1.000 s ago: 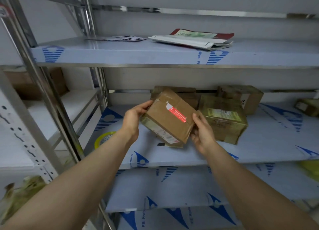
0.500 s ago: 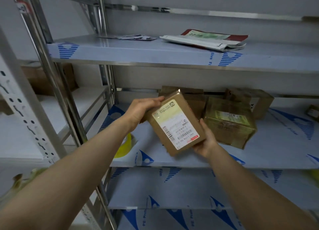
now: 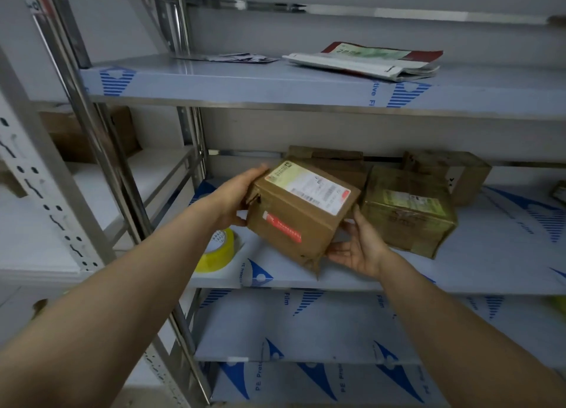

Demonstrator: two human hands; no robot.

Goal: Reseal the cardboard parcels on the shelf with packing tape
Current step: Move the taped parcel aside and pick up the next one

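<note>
Cardboard parcel sits tilted in the air over the front of the middle shelf, carried between both hands. The left hand clasps its torn left end, while the right hand cups the lower right edge from beneath. A yellow tape roll lies on the shelf just under the left wrist. Reaching for it means freeing one hand. The box could then tip off the remaining palm, and its ragged bottom corner might gape wider.
</note>
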